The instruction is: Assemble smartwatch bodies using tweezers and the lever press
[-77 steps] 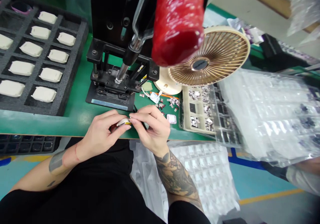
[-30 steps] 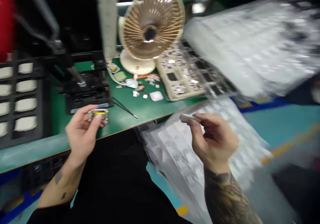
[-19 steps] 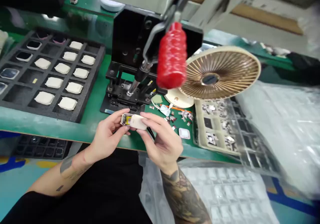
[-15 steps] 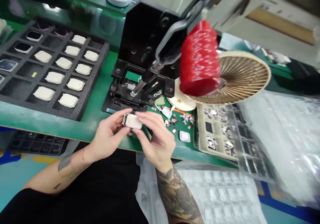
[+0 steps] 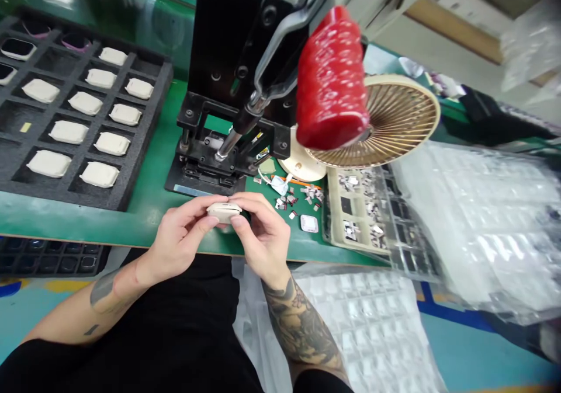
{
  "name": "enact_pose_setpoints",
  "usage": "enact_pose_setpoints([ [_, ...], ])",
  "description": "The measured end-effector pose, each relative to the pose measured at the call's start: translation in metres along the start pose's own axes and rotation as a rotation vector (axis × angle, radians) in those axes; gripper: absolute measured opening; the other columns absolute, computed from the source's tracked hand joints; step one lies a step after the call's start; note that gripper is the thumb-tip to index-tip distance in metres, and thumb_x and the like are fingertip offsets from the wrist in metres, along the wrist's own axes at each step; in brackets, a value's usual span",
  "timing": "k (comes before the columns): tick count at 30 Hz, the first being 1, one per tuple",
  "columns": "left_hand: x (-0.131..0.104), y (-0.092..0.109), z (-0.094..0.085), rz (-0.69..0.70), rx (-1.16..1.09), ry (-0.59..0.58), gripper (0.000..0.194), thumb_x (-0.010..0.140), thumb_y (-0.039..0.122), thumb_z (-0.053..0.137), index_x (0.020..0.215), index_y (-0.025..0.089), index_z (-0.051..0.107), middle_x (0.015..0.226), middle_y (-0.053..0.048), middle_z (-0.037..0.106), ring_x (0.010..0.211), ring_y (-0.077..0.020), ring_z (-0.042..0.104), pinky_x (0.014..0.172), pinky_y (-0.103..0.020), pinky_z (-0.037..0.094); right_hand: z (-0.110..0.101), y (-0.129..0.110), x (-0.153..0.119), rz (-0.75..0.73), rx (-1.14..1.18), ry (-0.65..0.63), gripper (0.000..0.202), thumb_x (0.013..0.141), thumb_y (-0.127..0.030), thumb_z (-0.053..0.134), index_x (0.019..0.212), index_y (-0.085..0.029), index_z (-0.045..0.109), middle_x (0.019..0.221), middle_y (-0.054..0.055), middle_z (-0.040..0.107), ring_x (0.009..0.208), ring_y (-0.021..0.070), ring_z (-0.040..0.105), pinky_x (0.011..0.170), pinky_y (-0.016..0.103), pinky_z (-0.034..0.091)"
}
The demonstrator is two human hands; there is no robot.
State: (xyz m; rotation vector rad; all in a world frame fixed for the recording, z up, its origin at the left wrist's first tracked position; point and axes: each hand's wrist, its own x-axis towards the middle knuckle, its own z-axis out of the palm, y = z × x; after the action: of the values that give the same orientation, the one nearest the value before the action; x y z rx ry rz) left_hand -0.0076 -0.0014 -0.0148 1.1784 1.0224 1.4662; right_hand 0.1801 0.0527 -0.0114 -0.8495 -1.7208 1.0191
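A cream, rounded-rectangular watch case (image 5: 224,212) is pinched between my two hands, tilted so that its long side edge with a dark slot shows. My left hand (image 5: 182,235) grips its left end between thumb and fingers. At the opposite end, the thumb and fingers of my right hand (image 5: 263,235) press on it. Just beyond the hands stands a black hand press (image 5: 205,165) with a red-gripped lever (image 5: 333,83). To the left, a dark foam tray (image 5: 140,148) holds several similar cream pieces (image 5: 100,174) in its pockets.
A beige fan (image 5: 394,124) stands behind the red grip. Small metal parts (image 5: 311,193) and a white square piece (image 5: 309,223) lie right of my hands. Further right are a compartment box (image 5: 335,206) and clear plastic trays (image 5: 473,229). A dark tray (image 5: 52,258) sits below the bench edge.
The watch case has been turned in my fingers, from its broad flat face showing to its side edge showing. The whole view has shifted, so the bench things appear further left and higher.
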Motion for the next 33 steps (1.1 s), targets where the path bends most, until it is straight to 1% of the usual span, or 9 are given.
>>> enact_pose_setpoints([
  [4,-0.002,-0.002,0.0,0.014,0.107,-0.011,0.025,0.112,0.021,0.075,0.136,0.023,0.082,0.129,-0.003,0.089,0.11,-0.0151,0.087,0.1,-0.019,0.068,0.001,-0.003,-0.001,0.011,-0.028,0.007,0.011,0.109,-0.024,0.074,0.118,-0.026,0.08,0.117,0.007,0.079,0.111,0.0217,0.075,0.101,0.04,0.062],
  [11,-0.001,0.0,0.001,-0.011,0.01,-0.023,0.022,0.111,0.021,0.077,0.132,0.024,0.082,0.113,-0.001,0.09,0.093,-0.0135,0.088,0.09,-0.018,0.071,0.0,-0.006,-0.002,-0.095,-0.129,-0.009,0.012,0.11,-0.022,0.073,0.12,-0.025,0.077,0.116,0.006,0.078,0.108,0.0211,0.074,0.098,0.038,0.062],
  [14,0.0,0.002,-0.001,0.028,0.03,-0.026,0.021,0.113,0.021,0.073,0.132,0.024,0.082,0.117,-0.002,0.09,0.096,-0.0138,0.088,0.092,-0.019,0.071,0.002,-0.006,-0.003,-0.125,-0.138,0.012,0.011,0.11,-0.024,0.073,0.12,-0.025,0.077,0.117,0.008,0.078,0.109,0.023,0.075,0.098,0.04,0.063],
  [17,-0.002,0.002,-0.002,0.135,0.169,-0.022,0.017,0.113,0.019,0.071,0.127,0.022,0.082,0.113,-0.003,0.09,0.095,-0.0146,0.088,0.089,-0.019,0.07,0.004,-0.006,-0.004,-0.133,-0.132,0.015,0.011,0.111,-0.024,0.071,0.119,-0.025,0.077,0.115,0.008,0.078,0.108,0.0229,0.075,0.097,0.041,0.064],
  [22,-0.014,-0.002,0.002,0.521,0.561,0.09,0.018,0.111,0.013,0.068,0.127,0.018,0.076,0.106,-0.006,0.09,0.089,-0.0176,0.088,0.083,-0.021,0.068,0.009,-0.013,-0.008,-0.117,-0.053,-0.022,0.011,0.113,-0.031,0.067,0.114,-0.025,0.077,0.109,0.008,0.078,0.102,0.023,0.076,0.091,0.041,0.065],
  [24,-0.017,-0.003,0.003,0.576,0.616,0.125,0.02,0.111,0.012,0.067,0.129,0.017,0.075,0.108,-0.008,0.09,0.092,-0.019,0.089,0.085,-0.022,0.068,0.011,-0.015,-0.01,-0.121,-0.046,-0.008,0.012,0.113,-0.032,0.068,0.114,-0.025,0.077,0.109,0.008,0.078,0.101,0.0227,0.076,0.09,0.041,0.066],
  [28,-0.015,-0.002,0.0,0.404,0.448,0.08,0.019,0.113,0.014,0.065,0.128,0.019,0.075,0.11,-0.005,0.088,0.092,-0.0159,0.086,0.086,-0.02,0.067,0.015,-0.017,-0.011,-0.193,-0.12,0.048,0.014,0.109,-0.03,0.076,0.122,-0.025,0.078,0.114,0.008,0.08,0.107,0.0228,0.077,0.094,0.04,0.066],
  [31,-0.009,-0.002,-0.003,0.23,0.269,0.053,0.016,0.116,0.022,0.063,0.125,0.02,0.077,0.107,-0.004,0.086,0.093,-0.0148,0.084,0.086,-0.021,0.067,0.017,-0.017,-0.01,-0.244,-0.22,0.052,0.024,0.106,-0.033,0.081,0.129,-0.024,0.077,0.122,0.011,0.08,0.114,0.0254,0.077,0.096,0.042,0.068],
  [33,-0.005,-0.001,-0.003,0.12,0.125,0.038,0.017,0.117,0.029,0.064,0.121,0.02,0.078,0.104,-0.003,0.085,0.087,-0.0148,0.082,0.082,-0.022,0.068,0.019,-0.016,-0.009,-0.246,-0.276,0.083,0.022,0.107,-0.03,0.079,0.129,-0.025,0.077,0.122,0.01,0.08,0.113,0.0255,0.077,0.096,0.043,0.068],
])
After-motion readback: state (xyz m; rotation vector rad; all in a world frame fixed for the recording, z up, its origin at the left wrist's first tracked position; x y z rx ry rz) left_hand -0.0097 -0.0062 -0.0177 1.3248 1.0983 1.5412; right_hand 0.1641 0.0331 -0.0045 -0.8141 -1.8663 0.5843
